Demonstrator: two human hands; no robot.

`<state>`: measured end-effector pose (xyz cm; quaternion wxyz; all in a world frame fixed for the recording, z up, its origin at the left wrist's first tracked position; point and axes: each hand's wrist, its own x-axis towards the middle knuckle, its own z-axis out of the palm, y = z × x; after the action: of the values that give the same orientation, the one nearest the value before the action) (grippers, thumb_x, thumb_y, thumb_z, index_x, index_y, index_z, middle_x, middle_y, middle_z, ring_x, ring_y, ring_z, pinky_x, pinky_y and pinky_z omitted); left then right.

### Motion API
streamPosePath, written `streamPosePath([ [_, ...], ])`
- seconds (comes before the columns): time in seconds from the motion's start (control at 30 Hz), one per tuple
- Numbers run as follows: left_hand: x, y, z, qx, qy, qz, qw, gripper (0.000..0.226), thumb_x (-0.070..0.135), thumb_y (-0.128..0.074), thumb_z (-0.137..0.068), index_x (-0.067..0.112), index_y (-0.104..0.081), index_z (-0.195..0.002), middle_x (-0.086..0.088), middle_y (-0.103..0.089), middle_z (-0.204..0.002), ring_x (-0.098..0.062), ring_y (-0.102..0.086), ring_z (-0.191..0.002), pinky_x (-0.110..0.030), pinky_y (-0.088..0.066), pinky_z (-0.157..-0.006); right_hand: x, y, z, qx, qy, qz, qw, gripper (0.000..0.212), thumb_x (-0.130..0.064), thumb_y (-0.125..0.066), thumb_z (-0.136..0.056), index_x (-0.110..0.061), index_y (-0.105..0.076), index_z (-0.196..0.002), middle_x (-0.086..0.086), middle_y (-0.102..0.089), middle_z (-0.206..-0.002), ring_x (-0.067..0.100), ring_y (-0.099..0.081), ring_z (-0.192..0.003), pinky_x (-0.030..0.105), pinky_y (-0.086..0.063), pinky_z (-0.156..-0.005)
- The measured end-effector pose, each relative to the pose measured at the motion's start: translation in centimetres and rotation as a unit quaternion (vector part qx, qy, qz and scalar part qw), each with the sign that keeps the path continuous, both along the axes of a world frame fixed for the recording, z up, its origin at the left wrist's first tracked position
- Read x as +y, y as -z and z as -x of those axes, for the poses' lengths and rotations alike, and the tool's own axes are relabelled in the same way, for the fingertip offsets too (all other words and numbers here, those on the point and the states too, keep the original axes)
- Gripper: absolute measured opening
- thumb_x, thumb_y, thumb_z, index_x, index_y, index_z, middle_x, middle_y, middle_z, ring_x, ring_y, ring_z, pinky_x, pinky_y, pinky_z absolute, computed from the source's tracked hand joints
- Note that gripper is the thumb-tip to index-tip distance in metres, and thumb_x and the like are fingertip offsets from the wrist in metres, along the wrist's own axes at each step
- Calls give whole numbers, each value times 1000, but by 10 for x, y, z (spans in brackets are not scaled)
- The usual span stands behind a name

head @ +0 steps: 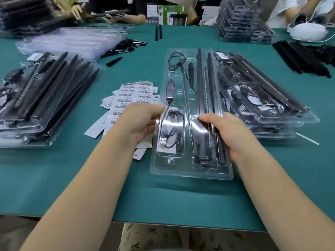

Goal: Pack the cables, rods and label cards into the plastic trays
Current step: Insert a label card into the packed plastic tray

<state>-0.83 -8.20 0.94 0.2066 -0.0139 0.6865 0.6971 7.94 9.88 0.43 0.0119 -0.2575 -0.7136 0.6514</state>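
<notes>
Green table [72, 178] bears tray [181, 171], fingers [208, 118] gripping both sides.

Both hands [143, 122] [230, 131] on packed clear tray [190, 171]

Two hands [143, 122], one open tray [190, 171]

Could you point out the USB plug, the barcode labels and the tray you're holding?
USB plug [163, 141], head view: on its silver metal end.
Barcode labels [126, 96], head view: middle of the pile.
Tray [190, 173], head view: bare near rim.
</notes>
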Motion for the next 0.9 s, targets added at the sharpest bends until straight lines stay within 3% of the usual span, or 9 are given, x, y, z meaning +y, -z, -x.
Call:
streamPosePath([
  [0.1,5,1,-4,16,-32,38,999,10,8,-64,-87,-2,-68,-85,-8,-71,-67,-17,-64,-55,-27,-54,-48,-11,5,-2,30,-31,-262,964,77,-46,-56,-89,-20,-17,-150,6,-28,-153,20,-37,-131,38,-34,-106],
  [0.23,12,3,-7,33,-60,37,997,13,3,-62,-88,5,-70,-77,-9,-70,-63,-17,-65,-51,-29,-56,-50,-26,10,-11,74,-113,-507,851,64,-48,-35,-96,-24,-15,-152,5,-2,-160,21,3,-146,41,-1,-117],
  [0.43,19,10,-9,105,-42,122,986,18,12,-65,-87,12,-71,-69,-9,-67,-63,-12,-60,-49,-19,-51,-50,-43,5,-18,121,-326,-529,774,90,-75,-33,-81,-29,-2,-152,-8,-2,-160,10,4,-146,34,2,-119],
  [0.53,8,5,-1,257,-11,349,901,14,35,-65,-85,23,-70,-81,2,-69,-62,-8,-64,-57,-18,-43,-54,-41,8,-16,109,-335,-533,769,91,-68,-40,-83,-22,-4,-153,-9,-7,-160,8,0,-145,30,-1,-119],
  [0.6,-7,-4,4,309,-88,445,836,22,46,-58,-86,27,-69,-89,6,-69,-69,-11,-64,-73,-23,-39,-60,-41,9,-16,117,-341,-549,754,83,-62,-44,-87,-22,-13,-152,-9,-12,-159,8,-4,-144,28,0,-118],
  [0.67,-31,-10,12,277,-153,519,794,40,59,-54,-82,27,-65,-104,1,-69,-90,-22,-62,-90,-29,-38,-67,-42,9,-16,123,-333,-539,763,78,-60,-47,-87,-24,-20,-151,-10,-14,-158,7,-6,-143,26,2,-115],
  [0.73,-53,-14,14,170,-113,595,777,64,72,-58,-72,18,-60,-105,-5,-64,-102,-28,-59,-94,-32,-41,-69,-42,9,-17,124,-333,-525,773,77,-59,-48,-87,-25,-22,-150,-11,-14,-158,6,-6,-143,26,2,-115],
  [0.83,-62,-18,10,75,-15,602,795,58,68,-74,-61,17,-49,-76,-2,-56,-81,-17,-52,-70,-29,-36,-56,-41,8,-17,126,-338,-513,779,71,-57,-49,-89,-26,-27,-149,-10,-17,-157,6,-6,-143,24,3,-113],
  [0.9,-61,-21,11,69,13,591,804,54,55,-82,-61,13,-53,-78,-2,-56,-78,-16,-50,-67,-31,-33,-55,-40,5,-17,138,-324,-485,801,61,-51,-53,-89,-26,-39,-143,-11,-29,-152,3,-14,-138,18,-3,-110],
])
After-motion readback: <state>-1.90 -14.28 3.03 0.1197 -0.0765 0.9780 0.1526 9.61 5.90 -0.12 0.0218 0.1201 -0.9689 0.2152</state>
